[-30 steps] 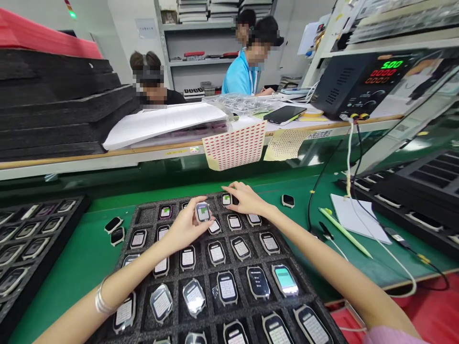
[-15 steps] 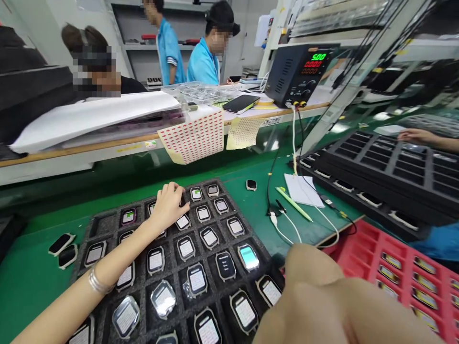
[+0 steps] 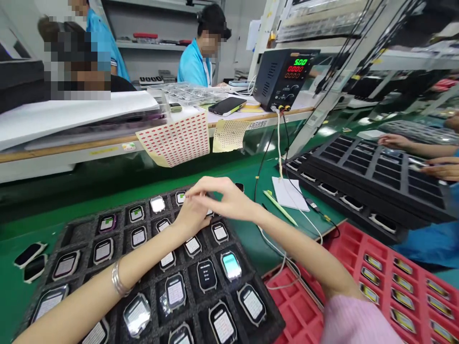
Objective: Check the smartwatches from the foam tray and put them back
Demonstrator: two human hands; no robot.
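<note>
A black foam tray (image 3: pixel 81 225) in front of me holds several smartwatch bodies, most with white lit screens; one watch (image 3: pixel 231 265) glows blue-green. My left hand (image 3: pixel 191 217), a silver bracelet (image 3: pixel 118 279) on its wrist, is curled over the tray's far right rows. What its fingers hold is hidden. My right hand (image 3: pixel 229 200) reaches across from the right and lies over the left hand, fingertips pinched together just above a watch in the far row. Whatever sits between the two hands is covered.
A red tray (image 3: pixel 353 253) with watch parts lies at the right. Black trays (image 3: pixel 376 167) lie beyond it, with another person's hands (image 3: pixel 394 141) on them. A power supply (image 3: pixel 287 79), phone (image 3: pixel 226 106), sticker sheets (image 3: pixel 175 141), cables, a green pen (image 3: pixel 279 208) and two loose watches (image 3: pixel 30 253) surround the tray.
My view swung right. The right hand came back from close to the camera and now meets the left hand over the tray's far right; the left hand shifted slightly right.
</note>
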